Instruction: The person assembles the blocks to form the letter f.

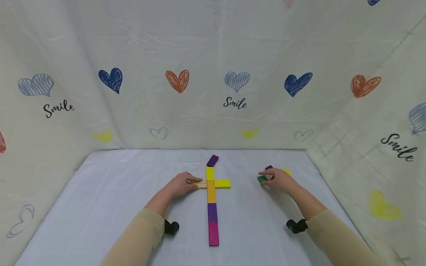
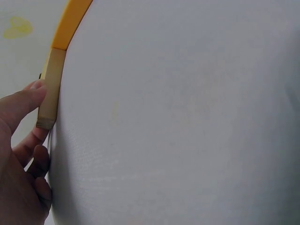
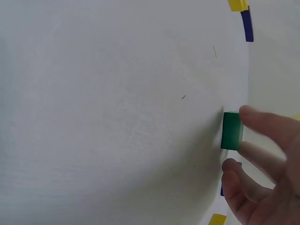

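My left hand pinches a plain wooden block between thumb and fingers. One end of that block meets the left side of an orange block lying in a column. My right hand is over the right part of the table, with thumb and index finger at the two ends of a green block. Above the orange block in the column is a yellow block. Below it come a purple block and a magenta block. Another yellow block juts out to the right.
A dark purple block lies slanted beyond the column's far end. Behind the right hand are another dark purple block and a yellow block, both partly hidden. White cloth covers the table; a heart-printed curtain hangs behind it.
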Demonstrator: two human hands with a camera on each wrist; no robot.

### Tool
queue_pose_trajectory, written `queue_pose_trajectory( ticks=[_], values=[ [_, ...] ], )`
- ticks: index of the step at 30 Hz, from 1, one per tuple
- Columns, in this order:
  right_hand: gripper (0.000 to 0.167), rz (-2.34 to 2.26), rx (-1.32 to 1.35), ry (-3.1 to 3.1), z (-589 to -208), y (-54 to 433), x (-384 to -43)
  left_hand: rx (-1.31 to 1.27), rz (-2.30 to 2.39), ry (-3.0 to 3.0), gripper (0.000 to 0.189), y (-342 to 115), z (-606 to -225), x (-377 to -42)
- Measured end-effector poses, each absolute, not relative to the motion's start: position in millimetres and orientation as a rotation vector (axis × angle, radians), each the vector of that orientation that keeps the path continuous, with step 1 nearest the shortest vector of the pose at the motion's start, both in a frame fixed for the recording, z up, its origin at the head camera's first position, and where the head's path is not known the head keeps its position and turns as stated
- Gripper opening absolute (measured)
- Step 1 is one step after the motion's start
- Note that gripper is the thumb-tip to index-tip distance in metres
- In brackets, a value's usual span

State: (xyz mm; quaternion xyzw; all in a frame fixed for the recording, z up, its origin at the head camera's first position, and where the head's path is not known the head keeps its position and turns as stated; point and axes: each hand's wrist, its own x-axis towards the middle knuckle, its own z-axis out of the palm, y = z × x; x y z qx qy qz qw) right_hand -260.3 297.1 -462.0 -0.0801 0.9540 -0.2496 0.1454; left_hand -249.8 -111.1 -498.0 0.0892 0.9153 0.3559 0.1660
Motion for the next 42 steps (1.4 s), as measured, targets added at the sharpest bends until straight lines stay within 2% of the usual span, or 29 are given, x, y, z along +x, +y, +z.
queue_pose_trajectory(
  ticks=[14,28,42],
  values=[
    [0.04,-0.624,-0.305,2.781,-467,298,-261,0.256,1.03,2.598,0.028,-112,-497,-250],
    [0.04,-0.639,-0.438,2.903,-456,287,-272,0.258,1.034,2.594,0.028,-112,-496,-251],
    [0.038,-0.557,-0.462,2.899,-453,251,-304,0.328,1.049,2.589,0.029,-114,-495,-250]
  ],
)
